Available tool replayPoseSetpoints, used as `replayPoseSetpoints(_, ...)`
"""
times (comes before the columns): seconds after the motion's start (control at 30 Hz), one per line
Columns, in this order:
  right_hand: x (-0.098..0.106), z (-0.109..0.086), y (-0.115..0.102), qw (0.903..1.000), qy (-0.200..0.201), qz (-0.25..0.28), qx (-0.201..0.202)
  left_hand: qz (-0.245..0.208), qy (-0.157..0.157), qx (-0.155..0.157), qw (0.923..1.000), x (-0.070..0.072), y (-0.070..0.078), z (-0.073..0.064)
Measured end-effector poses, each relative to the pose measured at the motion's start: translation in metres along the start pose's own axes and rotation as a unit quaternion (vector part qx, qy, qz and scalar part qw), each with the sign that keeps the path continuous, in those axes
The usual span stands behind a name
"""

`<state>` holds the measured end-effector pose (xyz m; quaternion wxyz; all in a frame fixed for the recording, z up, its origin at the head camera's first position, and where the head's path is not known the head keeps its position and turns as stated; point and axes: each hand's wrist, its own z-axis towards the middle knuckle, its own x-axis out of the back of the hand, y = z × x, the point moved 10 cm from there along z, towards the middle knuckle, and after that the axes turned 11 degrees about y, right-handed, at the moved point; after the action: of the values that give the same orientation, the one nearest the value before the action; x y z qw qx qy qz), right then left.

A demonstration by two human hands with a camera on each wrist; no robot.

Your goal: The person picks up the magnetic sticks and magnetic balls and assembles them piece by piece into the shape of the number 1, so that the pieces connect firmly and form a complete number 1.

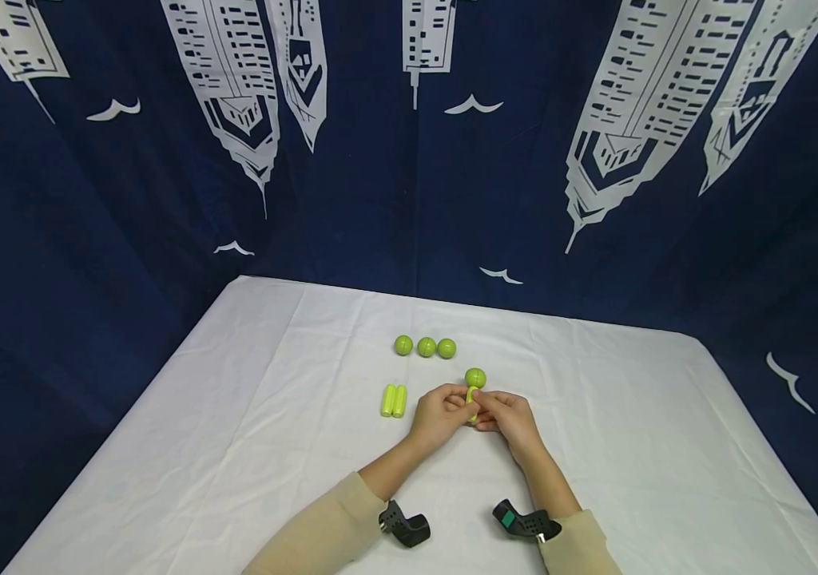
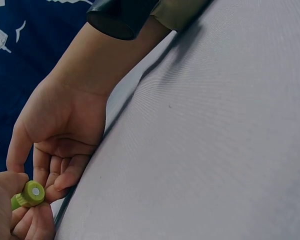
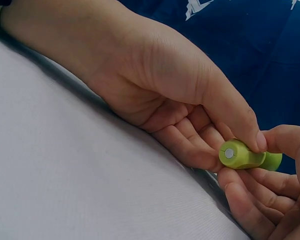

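Observation:
A yellow-green rod [image 1: 470,395] is pinched between my left hand [image 1: 442,413] and my right hand [image 1: 512,419], over the front middle of the table. Both thumbs lie along its upper side, with curled fingers beneath. A silver disc marks the rod's near end [image 3: 230,153]. At the far end sits a green ball [image 1: 475,378], partly seen behind the rod in the right wrist view. In the left wrist view, the left hand [image 2: 1,205] shows at the lower-left edge, opposite the right hand [image 2: 60,120]. Left of my hands, two more rods [image 1: 393,401] lie side by side.
Beyond the hands, a row of three green balls [image 1: 426,346] rests on the white tablecloth [image 1: 294,447]. A navy curtain [image 1: 380,208] with white building prints hangs behind the table. Black wrist cameras [image 1: 409,529] sit on both forearms.

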<state>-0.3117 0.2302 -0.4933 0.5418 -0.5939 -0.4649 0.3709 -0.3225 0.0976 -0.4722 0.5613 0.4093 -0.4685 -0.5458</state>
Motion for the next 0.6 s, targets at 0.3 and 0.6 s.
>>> replayPoseSetpoints(0.3,0.0006,0.0021,0.0004,0.9999,0.008,-0.011,0.01,0.003,-0.004,0.015,0.9999,-0.0005,-0.001,-0.0002)
replayPoseSetpoints(0.6,0.0042,0.001,-0.0017,0.9998,0.015,-0.015,0.004,0.006,-0.01,0.022,0.9997,-0.0014,-0.004,-0.0007)
